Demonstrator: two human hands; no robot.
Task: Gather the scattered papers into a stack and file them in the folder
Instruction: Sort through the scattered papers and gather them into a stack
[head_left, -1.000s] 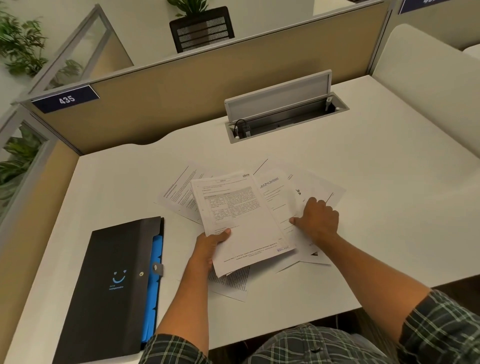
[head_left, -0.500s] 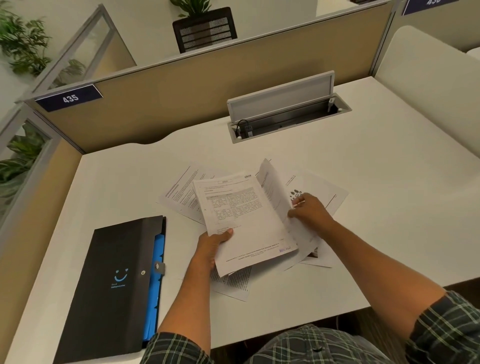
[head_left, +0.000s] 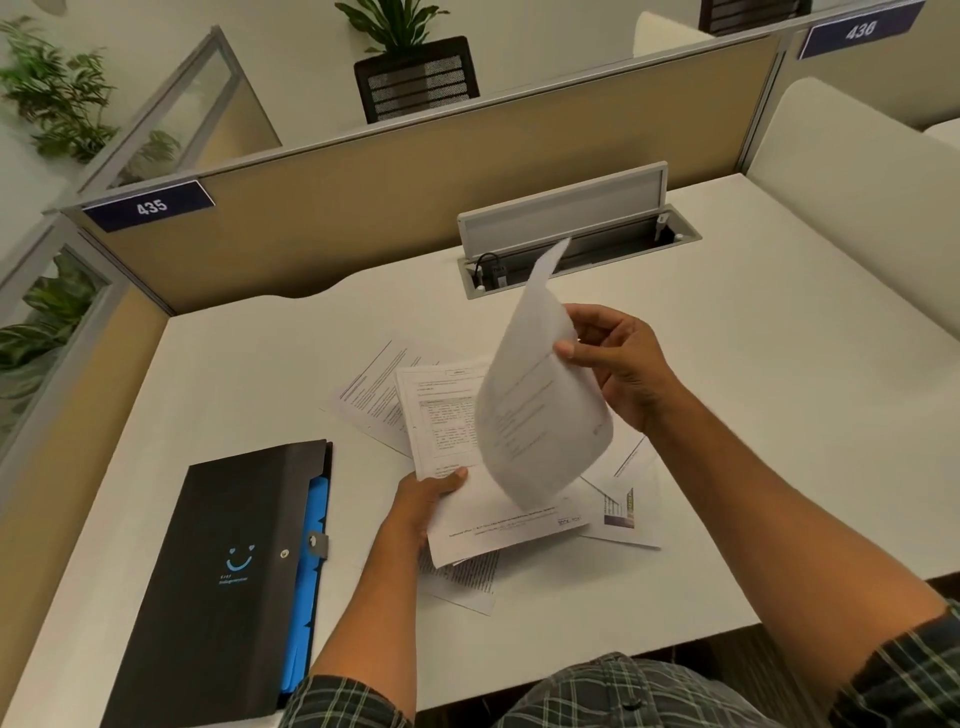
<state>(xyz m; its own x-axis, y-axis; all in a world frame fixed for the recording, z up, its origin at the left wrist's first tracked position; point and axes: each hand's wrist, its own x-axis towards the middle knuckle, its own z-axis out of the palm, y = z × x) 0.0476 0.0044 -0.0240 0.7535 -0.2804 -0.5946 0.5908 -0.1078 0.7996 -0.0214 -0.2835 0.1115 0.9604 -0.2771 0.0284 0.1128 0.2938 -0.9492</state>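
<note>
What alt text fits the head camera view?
A right hand lifts a curling sheet above scattered papers on a white desk, while the left hand holds a printed page; a closed black folder lies left.

White tabletop (head_left: 753, 415) with open cable tray (head_left: 576, 249), lid raised. Tan partition (head_left: 363, 197) bearing plate "435" (head_left: 150, 206). Plants (head_left: 52, 83) beyond.

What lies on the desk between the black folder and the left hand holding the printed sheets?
In the head view, only bare white desk separates the black folder from the left hand; no paper lies there.
</note>
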